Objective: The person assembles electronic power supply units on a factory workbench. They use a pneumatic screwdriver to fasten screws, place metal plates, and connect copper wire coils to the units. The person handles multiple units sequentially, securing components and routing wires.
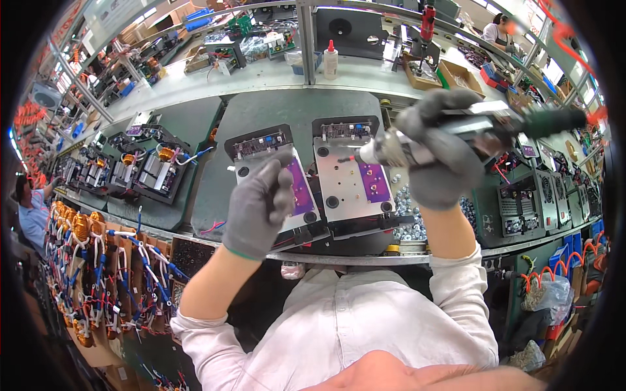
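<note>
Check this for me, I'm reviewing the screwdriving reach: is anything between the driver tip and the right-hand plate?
Nothing visible. The right hand holds the power screwdriver, its tip over the right metal plate; the left hand is over the neighbouring left plate.

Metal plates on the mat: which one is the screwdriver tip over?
The right plate; the screwdriver in the right hand points at it.

You had an electric screwdriver (pixel 417 146) lying level, tip at the right of 2 metal-plated assemblies (pixel 352 176); the left assembly (pixel 297 195) lay beside it. Both carried purple pads and black frames.
</note>
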`<move>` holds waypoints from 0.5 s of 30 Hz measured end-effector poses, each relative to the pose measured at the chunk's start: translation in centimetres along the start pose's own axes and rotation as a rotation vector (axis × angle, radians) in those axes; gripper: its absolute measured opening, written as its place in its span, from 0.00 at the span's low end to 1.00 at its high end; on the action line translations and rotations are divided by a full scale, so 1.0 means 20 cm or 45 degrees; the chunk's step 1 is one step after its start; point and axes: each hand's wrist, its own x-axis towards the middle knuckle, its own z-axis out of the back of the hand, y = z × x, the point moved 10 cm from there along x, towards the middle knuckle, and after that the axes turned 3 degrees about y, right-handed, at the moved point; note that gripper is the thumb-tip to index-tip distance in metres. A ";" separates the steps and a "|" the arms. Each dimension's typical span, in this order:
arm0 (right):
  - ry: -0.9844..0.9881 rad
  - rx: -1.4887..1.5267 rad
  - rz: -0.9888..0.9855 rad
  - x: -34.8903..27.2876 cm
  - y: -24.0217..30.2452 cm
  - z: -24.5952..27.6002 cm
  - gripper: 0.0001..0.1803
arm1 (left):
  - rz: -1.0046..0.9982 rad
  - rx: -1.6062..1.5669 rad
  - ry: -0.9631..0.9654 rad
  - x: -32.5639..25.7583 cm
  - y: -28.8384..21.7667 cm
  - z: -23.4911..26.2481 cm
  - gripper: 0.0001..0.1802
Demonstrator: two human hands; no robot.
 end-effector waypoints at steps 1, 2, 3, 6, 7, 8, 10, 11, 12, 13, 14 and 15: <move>0.051 0.150 0.063 -0.02 0.06 -0.04 0.28 | -0.001 -0.050 0.090 -0.05 0.04 -0.05 0.16; 0.050 0.127 0.084 -0.06 0.11 -0.07 0.28 | 0.088 -0.039 -0.007 -0.10 0.10 -0.08 0.18; 0.048 0.104 0.105 -0.10 0.16 -0.10 0.29 | 0.106 -0.067 0.024 -0.13 0.16 -0.11 0.18; 0.216 0.058 0.226 -0.20 0.29 -0.18 0.28 | 0.160 -0.146 0.144 -0.20 0.33 -0.21 0.21; 0.206 0.132 0.190 -0.24 0.29 -0.19 0.25 | 0.214 -0.213 0.102 -0.22 0.39 -0.22 0.20; 0.179 0.119 0.177 -0.28 0.31 -0.18 0.24 | 0.267 -0.281 0.059 -0.24 0.46 -0.23 0.20; 0.130 0.105 0.159 -0.36 0.32 -0.16 0.24 | 0.315 -0.377 0.147 -0.27 0.55 -0.28 0.20; 0.073 0.092 0.175 -0.39 0.33 -0.13 0.24 | 0.308 -0.438 0.206 -0.28 0.57 -0.30 0.20; 0.016 0.078 0.190 -0.42 0.32 -0.11 0.24 | 0.301 -0.500 0.265 -0.29 0.58 -0.32 0.20; -0.037 0.065 0.205 -0.44 0.32 -0.10 0.24 | 0.290 -0.563 0.326 -0.29 0.58 -0.34 0.20; -0.071 0.074 0.196 -0.47 0.31 -0.09 0.24 | 0.272 -0.571 0.344 -0.29 0.59 -0.34 0.20; -0.083 0.073 0.191 -0.48 0.31 -0.09 0.24 | 0.282 -0.609 0.351 -0.29 0.61 -0.34 0.20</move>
